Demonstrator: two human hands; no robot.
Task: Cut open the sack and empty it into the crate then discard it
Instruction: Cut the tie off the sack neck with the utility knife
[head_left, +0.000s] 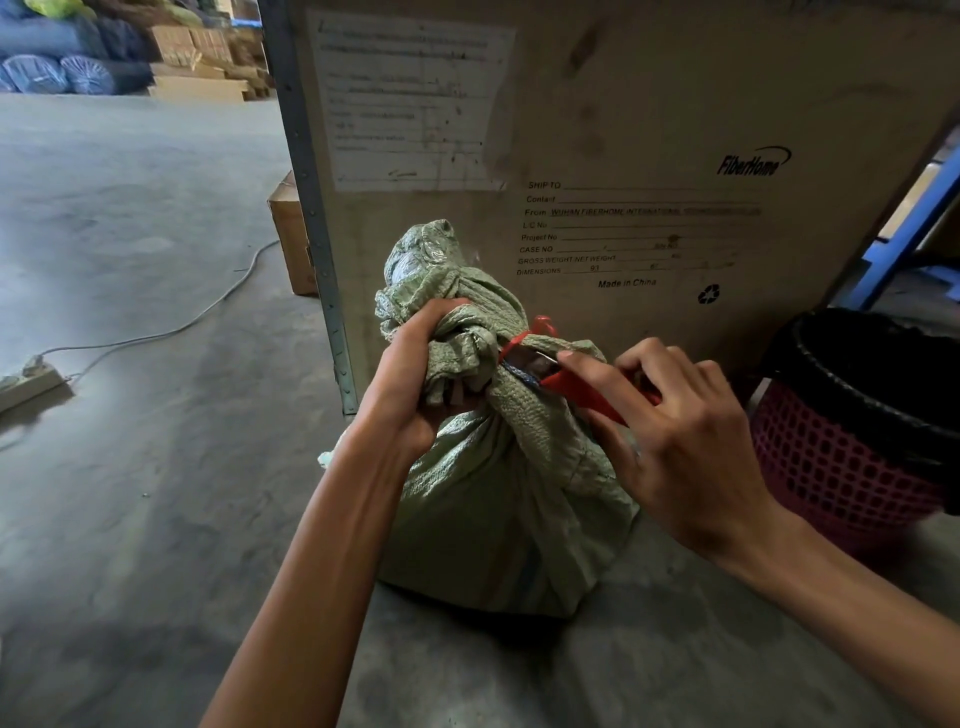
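Note:
A pale green woven sack (498, 499) stands upright on the concrete floor, its neck bunched and tied with a red string (535, 330). My left hand (415, 374) grips the gathered neck just left of the tie. My right hand (680, 436) holds a red-handled cutter (582, 389), and its metal blade touches the sack's neck at the tie. A red mesh crate (841, 467) with a black liner stands to the right of the sack, close beside my right hand.
A tall plywood shipping case (623, 130) with a metal corner strip rises directly behind the sack. A cardboard box (291, 239) sits at its left. A power strip (26, 382) and cable lie on the floor at far left. Blue shelving stands at right.

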